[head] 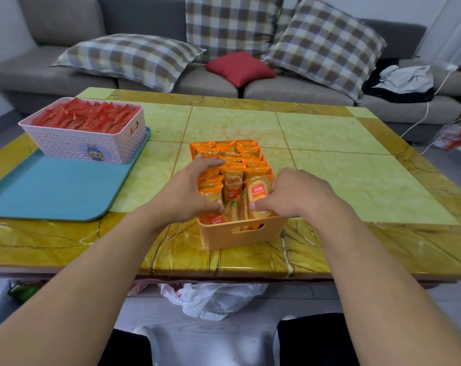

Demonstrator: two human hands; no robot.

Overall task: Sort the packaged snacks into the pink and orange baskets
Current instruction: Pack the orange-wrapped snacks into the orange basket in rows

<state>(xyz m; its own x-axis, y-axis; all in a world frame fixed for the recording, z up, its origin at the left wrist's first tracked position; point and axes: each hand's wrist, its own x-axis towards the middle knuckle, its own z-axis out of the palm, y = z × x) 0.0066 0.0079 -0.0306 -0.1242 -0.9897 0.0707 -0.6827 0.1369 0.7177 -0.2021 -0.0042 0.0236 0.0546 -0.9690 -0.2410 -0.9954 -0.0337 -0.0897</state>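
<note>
Orange basket [240,235] brims with glossy orange-yellow snack packets [233,184].

A blue tray [52,191] lies on the tiled table [329,133] before a grey sofa [65,25] bearing plaid cushions [134,56].

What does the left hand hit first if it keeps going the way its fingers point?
Probably the orange snack packets in the orange basket: the left hand already lies over them, fingers pointing away and slightly right. Depth is unclear, so contact may already exist.
</note>
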